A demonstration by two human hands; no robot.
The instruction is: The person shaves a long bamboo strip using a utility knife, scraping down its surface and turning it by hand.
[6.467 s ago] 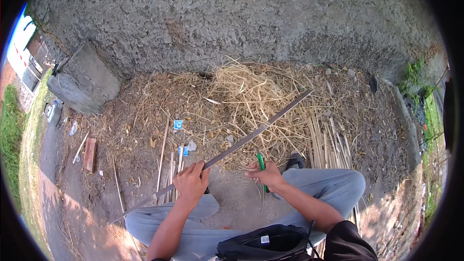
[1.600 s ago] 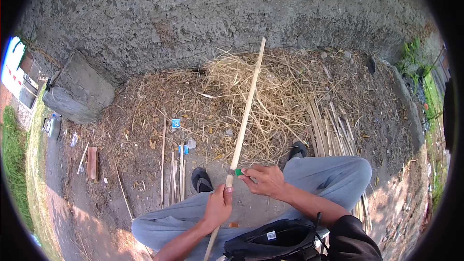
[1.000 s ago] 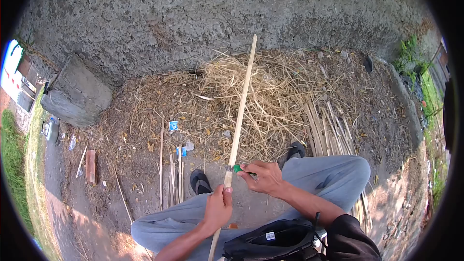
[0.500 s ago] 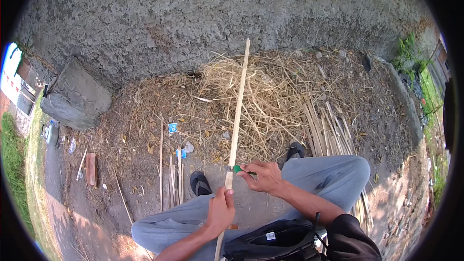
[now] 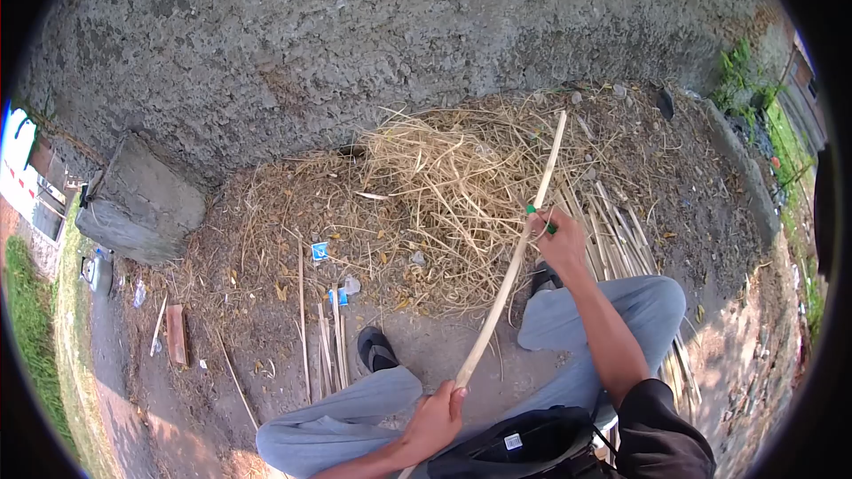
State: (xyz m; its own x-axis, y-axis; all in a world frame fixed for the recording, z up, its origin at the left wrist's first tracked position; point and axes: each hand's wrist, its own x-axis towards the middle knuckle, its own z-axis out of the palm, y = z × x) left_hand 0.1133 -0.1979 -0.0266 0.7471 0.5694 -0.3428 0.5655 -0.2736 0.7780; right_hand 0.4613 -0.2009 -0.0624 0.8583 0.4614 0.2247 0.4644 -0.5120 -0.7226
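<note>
A long pale strip, which looks like bamboo [image 5: 497, 309], slants from my lap up to the right over the straw. Near its lower end my left hand [image 5: 435, 421] is closed round it, thumb on top. Farther up, my right hand [image 5: 559, 238] is closed on a green-handled knife [image 5: 532, 209], held against the strip. The knife's blade is too small to make out clearly. Beyond the strip lies a heap of pale shavings [image 5: 444, 168].
Thin strips [image 5: 612, 235] lie in a bundle on the right, more [image 5: 333, 350] by my left foot. A rough wall [image 5: 399, 27] stands ahead, with a concrete block [image 5: 146, 200] at left. A reddish brick [image 5: 177, 335] and blue wrappers [image 5: 319, 251] lie on the ground.
My right hand has moved up and right, away from my left hand, with the green knife. The strip now tilts to the right, and my left hand is lower.
</note>
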